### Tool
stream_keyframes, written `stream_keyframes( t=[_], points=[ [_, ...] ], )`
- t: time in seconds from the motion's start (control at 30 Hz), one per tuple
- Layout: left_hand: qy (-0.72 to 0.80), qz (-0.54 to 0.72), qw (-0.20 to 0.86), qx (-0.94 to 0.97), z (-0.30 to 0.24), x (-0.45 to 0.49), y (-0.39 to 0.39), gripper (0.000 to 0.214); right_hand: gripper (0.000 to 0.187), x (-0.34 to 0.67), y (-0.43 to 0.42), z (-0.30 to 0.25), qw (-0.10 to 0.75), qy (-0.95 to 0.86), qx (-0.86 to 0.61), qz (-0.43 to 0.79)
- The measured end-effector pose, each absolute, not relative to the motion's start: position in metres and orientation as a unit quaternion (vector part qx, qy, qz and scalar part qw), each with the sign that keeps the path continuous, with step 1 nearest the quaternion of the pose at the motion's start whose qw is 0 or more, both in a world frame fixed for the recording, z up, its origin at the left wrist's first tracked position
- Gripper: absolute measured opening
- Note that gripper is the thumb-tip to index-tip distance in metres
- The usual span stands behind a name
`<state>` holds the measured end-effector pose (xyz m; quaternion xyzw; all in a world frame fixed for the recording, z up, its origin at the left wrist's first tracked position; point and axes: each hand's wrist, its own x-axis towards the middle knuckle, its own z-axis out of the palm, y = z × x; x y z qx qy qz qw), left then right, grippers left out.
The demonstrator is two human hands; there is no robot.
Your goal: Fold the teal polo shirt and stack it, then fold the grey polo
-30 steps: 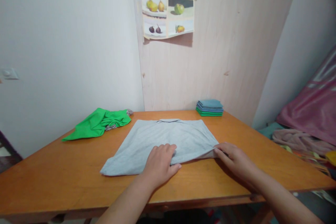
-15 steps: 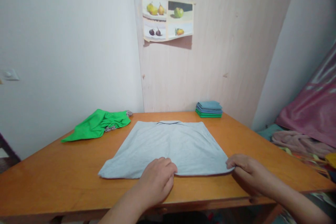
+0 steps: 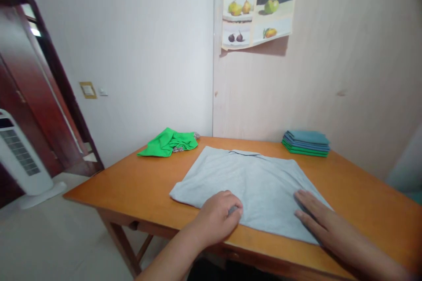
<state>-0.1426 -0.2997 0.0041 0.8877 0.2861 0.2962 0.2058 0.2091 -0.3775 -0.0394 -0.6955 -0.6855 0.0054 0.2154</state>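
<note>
A light grey T-shirt (image 3: 263, 189) lies spread on the wooden table in front of me, sleeves out of sight, its dark-lined neckline at the far edge. At the near edge, left of the middle, my left hand (image 3: 221, 213) is closed with curled fingers, and a bit of grey cloth shows between thumb and forefinger. My right hand (image 3: 314, 215) rests on the shirt's right side, fingers stretched out and thumb apart, gripping nothing.
A crumpled bright green garment (image 3: 168, 142) with patterned trim lies at the table's (image 3: 132, 180) back left. Folded blue and green cloths form a stack (image 3: 306, 142) at the back right. A white tower fan (image 3: 24, 158) stands on the floor at left.
My right hand has let go of the shirt's near right corner and now lies flat on the cloth. My left hand stays at the near edge. The view has swung left.
</note>
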Motion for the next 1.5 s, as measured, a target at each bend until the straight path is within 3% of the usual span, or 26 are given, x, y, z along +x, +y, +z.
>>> stream_keyframes(
  t=[0.2, 0.3, 0.4, 0.87, 1.0, 1.2, 1.5],
  points=[
    [0.474, 0.44, 0.078, 0.759, 0.008, -0.215, -0.267, 0.019, 0.08, 0.219, -0.371, -0.052, 0.164, -0.69, -0.705, 0.007],
    [0.604, 0.363, -0.001, 0.709, 0.005, -0.247, -0.253, 0.025, 0.078, 0.212, -0.366, -0.043, 0.17, -0.694, -0.7, 0.002],
    [0.651, 0.283, -0.009, 0.704, -0.004, -0.26, -0.246, 0.033, 0.072, 0.193, -0.36, -0.037, 0.187, -0.703, -0.686, 0.004],
    [0.617, 0.205, 0.057, 0.758, 0.023, -0.283, -0.254, 0.023, 0.075, 0.184, -0.377, -0.033, 0.121, -0.726, -0.675, 0.042],
    [0.593, 0.264, 0.016, 0.761, 0.03, -0.263, -0.256, 0.018, 0.073, 0.184, -0.367, -0.026, 0.14, -0.71, -0.688, 0.041],
    [0.432, 0.253, 0.055, 0.864, 0.011, -0.206, -0.25, 0.03, 0.071, 0.164, -0.325, -0.021, 0.199, -0.722, -0.662, 0.02],
    [0.471, 0.126, 0.094, 0.868, -0.011, -0.213, -0.251, 0.054, 0.083, 0.169, -0.304, -0.038, 0.116, -0.723, -0.681, 0.027]
  ],
)
